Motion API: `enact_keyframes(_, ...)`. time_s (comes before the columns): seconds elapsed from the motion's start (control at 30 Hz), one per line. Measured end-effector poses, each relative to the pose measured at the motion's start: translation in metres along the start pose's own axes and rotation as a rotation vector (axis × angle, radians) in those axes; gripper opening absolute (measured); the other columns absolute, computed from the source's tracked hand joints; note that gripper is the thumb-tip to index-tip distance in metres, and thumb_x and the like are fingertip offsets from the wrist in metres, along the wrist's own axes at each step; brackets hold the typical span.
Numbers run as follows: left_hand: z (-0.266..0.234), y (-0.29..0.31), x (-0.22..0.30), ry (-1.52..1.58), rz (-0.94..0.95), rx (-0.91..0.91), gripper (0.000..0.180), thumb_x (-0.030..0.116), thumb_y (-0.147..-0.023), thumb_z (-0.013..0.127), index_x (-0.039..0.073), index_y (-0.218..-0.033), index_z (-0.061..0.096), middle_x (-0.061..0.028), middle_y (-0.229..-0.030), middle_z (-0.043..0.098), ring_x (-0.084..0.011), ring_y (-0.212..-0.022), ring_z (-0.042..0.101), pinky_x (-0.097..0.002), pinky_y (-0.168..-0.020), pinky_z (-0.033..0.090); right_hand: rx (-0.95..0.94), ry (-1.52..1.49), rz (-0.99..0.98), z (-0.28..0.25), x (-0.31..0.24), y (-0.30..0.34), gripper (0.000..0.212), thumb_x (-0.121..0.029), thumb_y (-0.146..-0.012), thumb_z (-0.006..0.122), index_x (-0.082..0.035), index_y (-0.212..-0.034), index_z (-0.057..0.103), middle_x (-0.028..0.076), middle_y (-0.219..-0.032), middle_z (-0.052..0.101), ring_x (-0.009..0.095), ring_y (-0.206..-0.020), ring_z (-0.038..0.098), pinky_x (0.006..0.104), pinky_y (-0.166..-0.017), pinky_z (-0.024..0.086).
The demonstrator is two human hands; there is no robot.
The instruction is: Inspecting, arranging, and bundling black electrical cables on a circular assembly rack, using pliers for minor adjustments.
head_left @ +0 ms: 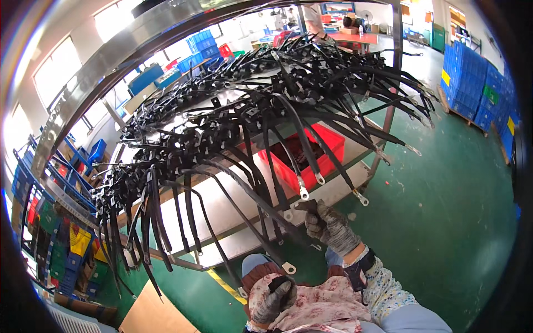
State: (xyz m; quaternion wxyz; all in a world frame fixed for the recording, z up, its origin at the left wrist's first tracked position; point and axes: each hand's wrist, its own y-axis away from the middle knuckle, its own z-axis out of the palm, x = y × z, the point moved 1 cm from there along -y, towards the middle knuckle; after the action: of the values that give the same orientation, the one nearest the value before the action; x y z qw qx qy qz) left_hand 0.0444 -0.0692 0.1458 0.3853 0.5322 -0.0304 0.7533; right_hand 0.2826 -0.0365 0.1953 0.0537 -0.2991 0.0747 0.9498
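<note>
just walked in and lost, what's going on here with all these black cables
A person pinches a small dark piece in the gloved right hand, beside a big heap of black cables, many with metal ring ends hanging down. The gloved left hand is curled close to the body; what it holds, if anything, is unclear. A red bin sits below the cables.

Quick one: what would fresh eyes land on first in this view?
The sprawling heap of black cables across the middle, metal ring lugs dangling off the near side. Next, the bright red bin below them, then the gloved right hand pinching a dark piece just right of lower centre.
</note>
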Motion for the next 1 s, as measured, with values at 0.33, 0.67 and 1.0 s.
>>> enact_keyframes(0.33, -0.050, 0.003, 0.003, 0.203, -0.194, 0.018, 0.021, 0.023, -0.084, 0.062, 0.009, -0.099, 0.059, 0.0007, -0.078, 0.058, -0.0088, -0.067, 0.054, -0.0206, -0.058, 0.044, -0.303, -0.366, 0.108, 0.001, 0.008, -0.007, 0.026, -0.022, -0.090, 0.052, 0.001, -0.102, 0.054, 0.001, -0.076, 0.053, 0.010, -0.061, 0.045, 0.0247, -0.055, 0.039)
enact_keyframes(0.67, -0.055, -0.010, -0.013, 0.125, -0.080, -0.046, 0.022, 0.022, -0.080, 0.066, 0.006, -0.094, 0.059, -0.0010, -0.070, 0.056, -0.0095, -0.055, 0.049, -0.0201, -0.047, 0.039, -0.018, -0.170, 0.036, 0.013, 0.008, 0.000, 0.029, -0.026, -0.092, 0.048, 0.000, -0.105, 0.054, -0.001, -0.071, 0.048, 0.009, -0.064, 0.045, 0.0217, -0.056, 0.039)
enact_keyframes(1.0, -0.007, -0.004, 0.011, 0.141, -0.045, -0.029, 0.021, 0.022, -0.086, 0.059, 0.003, -0.095, 0.057, -0.0016, -0.072, 0.056, -0.0097, -0.056, 0.048, -0.0209, -0.048, 0.037, -0.108, -0.327, 0.225, 0.036, -0.015, -0.015, 0.029, -0.031, -0.093, 0.044, -0.003, -0.095, 0.052, -0.005, -0.061, 0.033, 0.006, -0.049, 0.028, 0.0195, -0.044, 0.027)
